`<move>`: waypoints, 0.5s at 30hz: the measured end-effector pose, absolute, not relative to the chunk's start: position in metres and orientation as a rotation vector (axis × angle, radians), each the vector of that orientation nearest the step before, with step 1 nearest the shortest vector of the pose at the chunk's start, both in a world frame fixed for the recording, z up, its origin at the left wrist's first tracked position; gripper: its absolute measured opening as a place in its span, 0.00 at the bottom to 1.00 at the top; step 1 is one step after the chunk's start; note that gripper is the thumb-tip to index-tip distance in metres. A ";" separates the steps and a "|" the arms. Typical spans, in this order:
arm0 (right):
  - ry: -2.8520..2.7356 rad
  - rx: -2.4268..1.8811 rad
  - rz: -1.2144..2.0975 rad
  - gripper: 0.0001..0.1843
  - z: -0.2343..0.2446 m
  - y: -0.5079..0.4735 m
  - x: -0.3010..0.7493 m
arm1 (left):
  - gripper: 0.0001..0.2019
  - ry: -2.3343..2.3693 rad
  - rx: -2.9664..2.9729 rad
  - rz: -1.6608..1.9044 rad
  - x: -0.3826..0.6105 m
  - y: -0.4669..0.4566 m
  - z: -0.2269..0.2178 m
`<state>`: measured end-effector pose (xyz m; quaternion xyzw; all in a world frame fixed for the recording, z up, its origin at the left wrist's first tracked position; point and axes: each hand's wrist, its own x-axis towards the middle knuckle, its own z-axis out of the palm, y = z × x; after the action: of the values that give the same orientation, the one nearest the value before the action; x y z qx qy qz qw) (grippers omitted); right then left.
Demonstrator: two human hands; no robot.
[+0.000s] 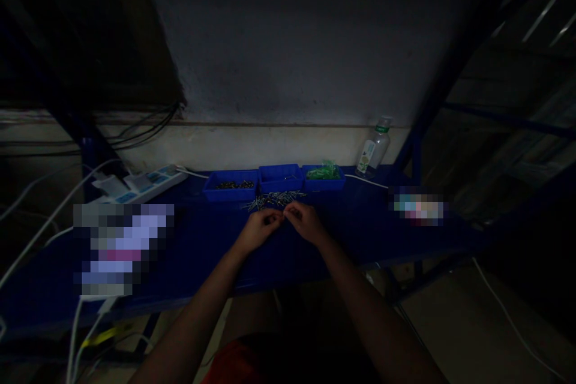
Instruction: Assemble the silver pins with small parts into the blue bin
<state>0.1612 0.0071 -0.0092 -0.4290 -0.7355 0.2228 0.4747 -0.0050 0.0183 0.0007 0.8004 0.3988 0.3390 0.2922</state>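
Lying between hands (260,230) and blue bins (231,195): metal pieces (279,197).

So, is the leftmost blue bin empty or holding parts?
Not empty: the leftmost blue bin holds many small, metallic-looking pieces, visible inside its rim. The picture is too dark to tell exactly what they are.

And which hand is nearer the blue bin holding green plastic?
Right. The right hand is on the near side of the blue bin, slightly left; the left hand is farther left.

Left hand (260,230) faces right hand (306,223), fingers (295,208) curled.
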 end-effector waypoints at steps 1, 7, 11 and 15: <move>-1.789 -1.066 0.534 0.09 -0.009 0.007 0.161 | 0.11 1.071 2.134 0.929 -0.005 0.019 0.001; -1.861 -1.145 0.523 0.09 -0.010 0.008 0.161 | 0.10 1.160 2.188 1.092 -0.004 0.018 0.009; -1.918 -1.133 0.559 0.08 -0.013 0.009 0.161 | 0.09 1.146 2.297 1.076 0.001 0.012 0.011; -1.864 -1.238 0.461 0.10 -0.019 0.019 0.161 | 0.08 1.240 2.373 1.086 -0.004 0.017 0.017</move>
<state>0.1614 0.0186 -0.0191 -0.4929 -0.7422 0.1837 0.4153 -0.0041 0.0170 0.0170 0.8147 0.4259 0.3728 0.1257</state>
